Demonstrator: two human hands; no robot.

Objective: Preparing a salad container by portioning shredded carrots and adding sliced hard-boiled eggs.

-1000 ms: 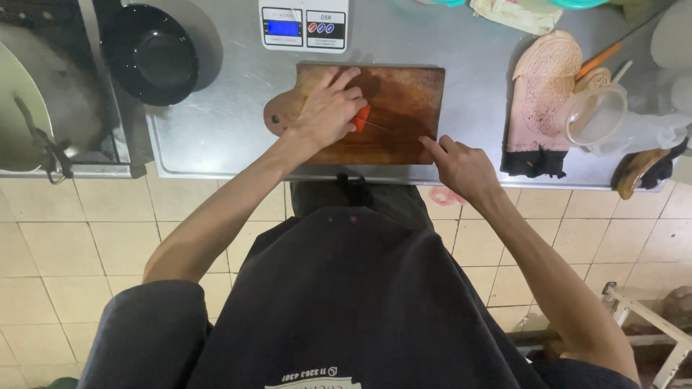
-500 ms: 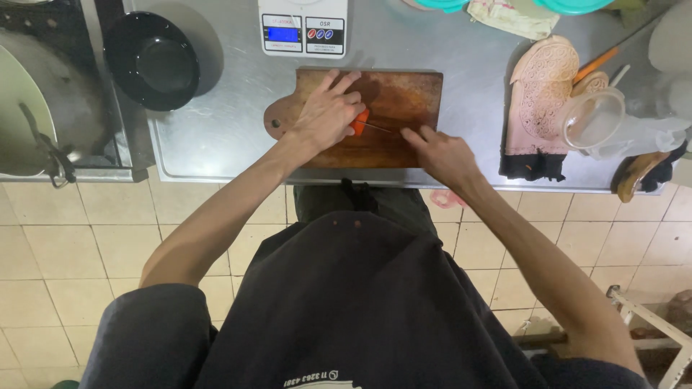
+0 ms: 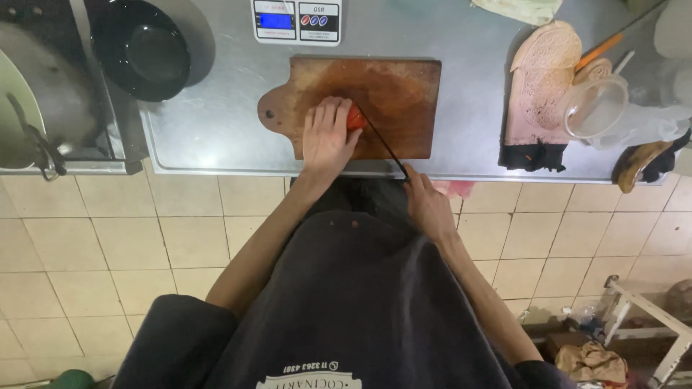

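Note:
A brown wooden cutting board (image 3: 396, 90) lies on the steel counter (image 3: 216, 122). My left hand (image 3: 326, 135) presses down on a red vegetable (image 3: 355, 117) at the board's near left part. Only a small piece of the vegetable shows past my fingers. My right hand (image 3: 427, 203) sits at the counter's near edge and grips a thin dark knife (image 3: 382, 140). The blade runs up and left, its tip against the red vegetable.
A digital kitchen scale (image 3: 297, 20) stands behind the board. A black pan (image 3: 144, 50) and a sink (image 3: 43, 108) are to the left. To the right are a pink oven mitt (image 3: 540, 86), a clear plastic cup (image 3: 595, 108) and an orange-handled tool (image 3: 600, 49).
My right hand has pulled back from the board to the counter's near edge, with the knife now reaching to the vegetable. My left hand has shifted toward the board's near side.

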